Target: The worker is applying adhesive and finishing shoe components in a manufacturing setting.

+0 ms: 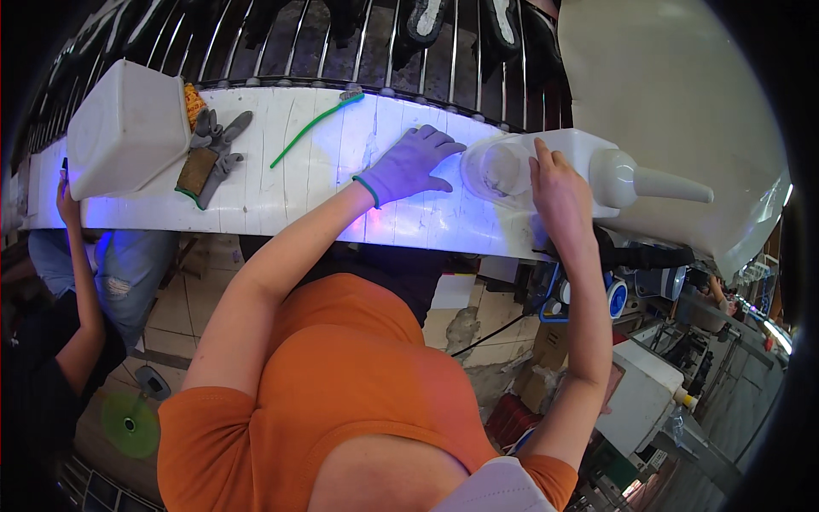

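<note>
My left hand (414,166), in a pale glove with a green cuff, lies over the white bench top (281,200). Its fingers are spread and hold nothing; the fingertips come close to a clear round plastic container (497,169). Bare and ungloved, my right hand (563,186) has its fingers and thumb closed on the right side of that container. Something pale shows inside it, too unclear to name. Just beyond my right hand is a white plastic bottle (612,177) with a long tapered spout pointing right.
A green-handled brush (316,128) lies on the bench. Left of it are a grey work glove (223,141), a brown block (197,169) and a white plastic jug (128,128). A metal roller rack (293,47) carries dark shoe parts behind. Another person's hand (68,200) touches the bench's left end.
</note>
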